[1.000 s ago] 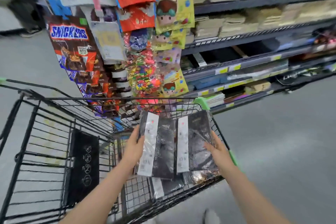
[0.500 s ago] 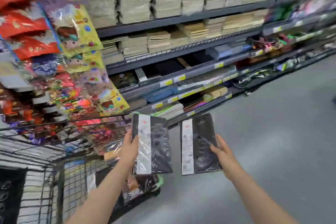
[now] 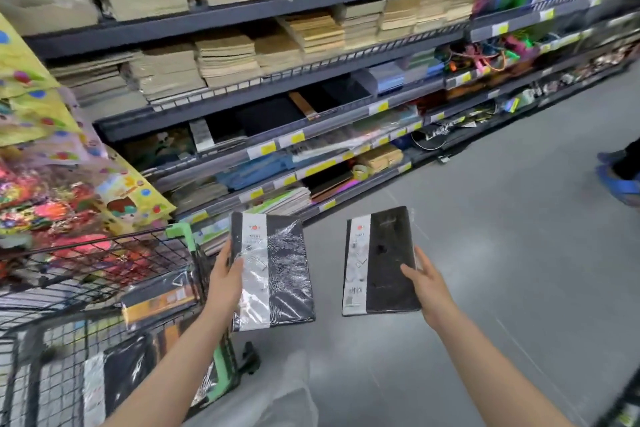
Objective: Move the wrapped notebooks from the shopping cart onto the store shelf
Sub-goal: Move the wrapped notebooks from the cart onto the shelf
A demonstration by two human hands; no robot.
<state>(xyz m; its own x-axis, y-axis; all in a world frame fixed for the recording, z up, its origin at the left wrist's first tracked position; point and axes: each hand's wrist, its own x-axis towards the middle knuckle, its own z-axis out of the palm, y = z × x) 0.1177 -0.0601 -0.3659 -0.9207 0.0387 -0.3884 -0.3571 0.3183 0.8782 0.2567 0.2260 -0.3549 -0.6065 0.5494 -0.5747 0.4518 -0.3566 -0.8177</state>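
Note:
My left hand [image 3: 225, 279] grips the left edge of a black notebook with a white band, wrapped in clear plastic [image 3: 277, 270]. A second wrapped black notebook [image 3: 384, 263] is held by its right edge in my right hand [image 3: 424, 284]. Both notebooks hang over the grey floor, just right of the black wire shopping cart [image 3: 104, 253]. More wrapped notebooks [image 3: 159, 298] lie in the cart. The dark store shelf [image 3: 242, 114] with stacked notebooks rises ahead, a short way beyond my hands.
Bags of candy [image 3: 52, 166] hang at the left above the cart. Yellow price tags line the shelf edges. A person's blue shoe [image 3: 616, 180] stands on the aisle floor at the far right. Open grey floor [image 3: 485, 218] lies between me and the shelf.
Both hands lifted the two notebooks out of the cart and carried them right, away from it. The notebooks moved apart, and the view swung toward the shelf.

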